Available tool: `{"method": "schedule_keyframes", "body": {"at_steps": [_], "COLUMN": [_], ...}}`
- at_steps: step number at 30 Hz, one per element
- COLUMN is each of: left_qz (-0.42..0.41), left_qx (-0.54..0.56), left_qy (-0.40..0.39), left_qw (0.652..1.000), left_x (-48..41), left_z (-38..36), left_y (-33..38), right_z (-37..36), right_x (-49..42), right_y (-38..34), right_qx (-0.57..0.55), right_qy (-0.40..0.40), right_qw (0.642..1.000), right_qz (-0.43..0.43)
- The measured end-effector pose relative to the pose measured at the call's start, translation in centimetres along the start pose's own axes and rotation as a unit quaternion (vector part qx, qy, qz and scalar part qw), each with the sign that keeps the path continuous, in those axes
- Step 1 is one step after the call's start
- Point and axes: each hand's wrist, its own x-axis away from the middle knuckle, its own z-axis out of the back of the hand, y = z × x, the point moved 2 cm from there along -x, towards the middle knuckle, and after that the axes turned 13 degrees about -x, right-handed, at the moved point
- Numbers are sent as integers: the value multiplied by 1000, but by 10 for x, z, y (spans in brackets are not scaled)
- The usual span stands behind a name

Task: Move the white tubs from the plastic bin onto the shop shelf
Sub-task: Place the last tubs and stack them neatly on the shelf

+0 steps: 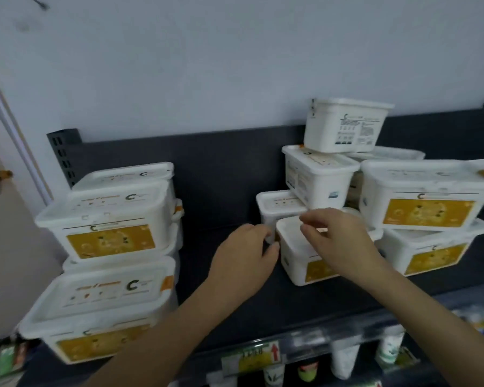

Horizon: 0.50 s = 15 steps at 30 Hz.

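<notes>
A white tub point(296, 265) with a yellow label sits on the dark shop shelf point(229, 297), in the gap between two groups of tubs. My left hand point(245, 248) curls around the tub's left end, thumb against its front corner. My right hand point(338, 238) hovers over its lid, fingers loosely bent and apart, with nothing pinched between them. A stack of white tubs point(109, 233) stands at the left. More tubs point(428, 202) are piled at the right, and one tub point(344, 125) is perched on top at the back. The plastic bin is out of view.
The shelf's dark back panel point(213, 163) and a pale wall point(235, 65) rise behind the tubs. Below the front edge, a price label strip point(252, 356) and small bottles point(344, 361) fill a lower shelf. A slotted upright point(62, 155) stands at the left.
</notes>
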Motion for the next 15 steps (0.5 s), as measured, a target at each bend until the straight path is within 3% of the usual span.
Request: {"method": "schedule_keyframes", "body": {"at_steps": [4, 7, 10, 13, 15], "left_qz": [88, 118, 120, 126, 109], "left_qx": [168, 191, 105, 12, -113], "left_qy": [-64, -69, -67, -79, -49], "left_qw": [980, 972, 985, 989, 986], "left_x": [-29, -39, -46, -51, -55], "left_z": [-28, -44, -54, -54, -48], "left_y": [20, 22, 27, 43, 58], "right_z": [17, 22, 30, 54, 76], "right_x": [9, 13, 13, 3, -4], "right_y": [36, 53, 62, 61, 60], "right_qx": [50, 77, 78, 74, 77], "right_qy": [2, -13, -21, 34, 85], "right_qw": [999, 995, 991, 984, 975], "right_qz": [11, 56, 107, 161, 191]}}
